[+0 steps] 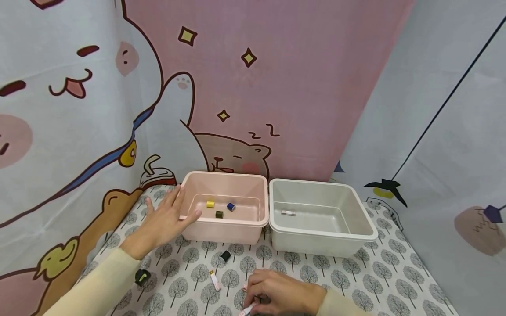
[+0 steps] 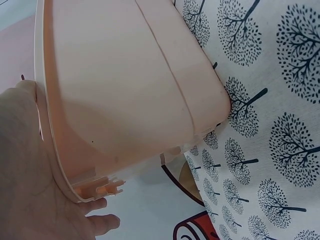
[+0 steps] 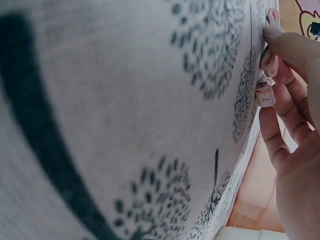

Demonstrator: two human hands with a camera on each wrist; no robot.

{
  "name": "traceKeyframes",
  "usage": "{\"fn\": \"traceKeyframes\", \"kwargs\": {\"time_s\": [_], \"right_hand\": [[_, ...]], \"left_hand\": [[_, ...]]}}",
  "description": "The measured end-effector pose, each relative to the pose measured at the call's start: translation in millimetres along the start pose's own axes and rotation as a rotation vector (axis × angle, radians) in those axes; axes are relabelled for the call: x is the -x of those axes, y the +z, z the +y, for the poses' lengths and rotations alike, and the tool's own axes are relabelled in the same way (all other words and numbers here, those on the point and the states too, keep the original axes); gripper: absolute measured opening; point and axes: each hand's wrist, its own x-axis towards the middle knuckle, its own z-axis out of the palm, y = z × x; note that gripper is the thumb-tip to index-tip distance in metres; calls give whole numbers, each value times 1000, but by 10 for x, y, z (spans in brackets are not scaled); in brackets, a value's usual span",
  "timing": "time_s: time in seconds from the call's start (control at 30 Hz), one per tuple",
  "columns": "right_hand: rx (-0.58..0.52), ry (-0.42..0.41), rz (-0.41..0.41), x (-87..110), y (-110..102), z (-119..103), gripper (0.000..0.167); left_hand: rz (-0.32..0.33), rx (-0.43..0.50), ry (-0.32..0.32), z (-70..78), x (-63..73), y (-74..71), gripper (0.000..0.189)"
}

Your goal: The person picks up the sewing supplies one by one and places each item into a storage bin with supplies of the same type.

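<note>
Tape (image 1: pixel 247 310), pink-and-white and rolled small, is pinched in the grip of the right hand (image 1: pixel 282 292), whose thumb and fingers are curled at the near edge of the worktop (image 1: pixel 367 274), a surface covered with tree-patterned cloth. In the right wrist view, several pale rolls are seen by these fingers; one roll (image 3: pixel 265 96) is marked with the numeral 7. To the left, a slim tape bundle (image 1: pixel 215 281) with a yellowish end is laid on the cloth, and a black-and-green object (image 1: pixel 142 277) is found beside the left sleeve (image 1: pixel 99 281). Farther off, a black spool (image 1: pixel 225 256) is placed before the pink bin (image 1: pixel 221 232). Against the left end of this bin the left hand (image 1: pixel 164 221) is laid, its fingers extended and spread, with nothing grasped. Inside are contained a dark green spool (image 1: pixel 219 214), a blue spool (image 1: pixel 231 206) and a yellow spool (image 1: pixel 211 204). Just beside, at right, one small tape roll (image 1: pixel 288 213) is held in the grey-white bin (image 1: pixel 316 245). Behind both, a cartoon-printed backdrop (image 1: pixel 300 109) is hung.
</note>
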Motion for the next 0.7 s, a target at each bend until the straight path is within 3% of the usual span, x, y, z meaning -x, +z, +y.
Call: {"fn": "traceKeyframes", "kwargs": {"time_s": [0.23,0.7], "right_hand": [[34,-3,14,2,-48,-38,15],[149,-70,151,-29,-287,-91,14]], "left_hand": [[0,-11,-3,0,-2,0,110],[-11,-15,-5,-4,4,-18,117]]}}
